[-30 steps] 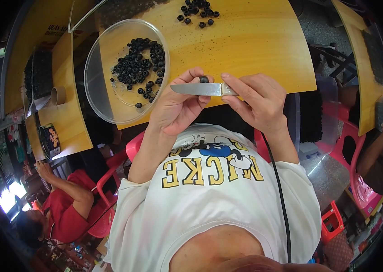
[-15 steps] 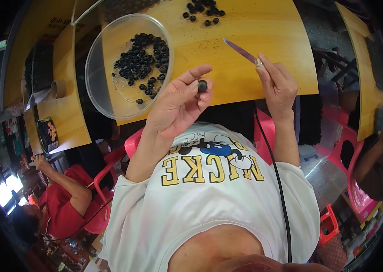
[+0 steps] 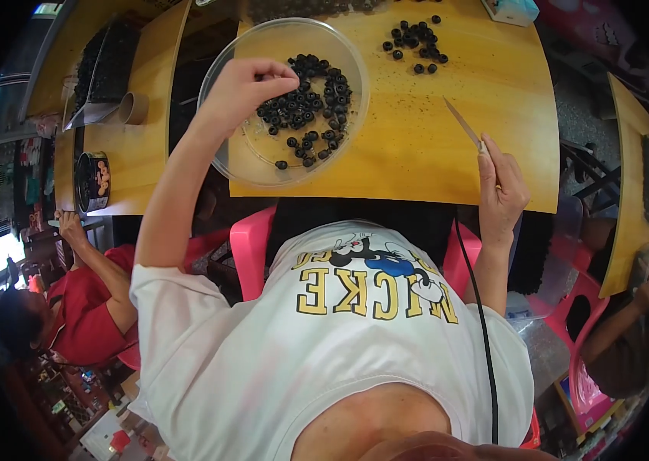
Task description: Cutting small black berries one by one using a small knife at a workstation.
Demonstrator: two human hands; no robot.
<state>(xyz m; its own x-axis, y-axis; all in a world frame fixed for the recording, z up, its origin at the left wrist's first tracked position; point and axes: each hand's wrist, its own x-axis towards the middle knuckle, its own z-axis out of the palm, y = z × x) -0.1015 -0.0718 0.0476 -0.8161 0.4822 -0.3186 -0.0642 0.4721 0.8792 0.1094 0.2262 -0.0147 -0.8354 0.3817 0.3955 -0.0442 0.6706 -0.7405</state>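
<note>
My left hand (image 3: 241, 94) is over a round clear plastic tub (image 3: 251, 157), its thumb and fingers pinched together. Whatever is between the fingertips cannot be made out against the heap of small black round pieces with holes (image 3: 305, 109) beneath. Out to the right, my right hand (image 3: 504, 188) grips a small knife (image 3: 463, 123) by its handle. The thin blade points up and left above the yellow wooden table (image 3: 409, 146), touching nothing.
More black pieces (image 3: 415, 40) lie loose at the table's far side, with dark crumbs around them. A blue-and-white box (image 3: 513, 9) stands at the far right edge. A person in red (image 3: 90, 307) sits at another table on the left. A black cable (image 3: 486, 338) runs down my front.
My left hand, which held a black piece near my chest, has moved up and left over the tub. The knife stays in my right hand. The view has shifted, too.
</note>
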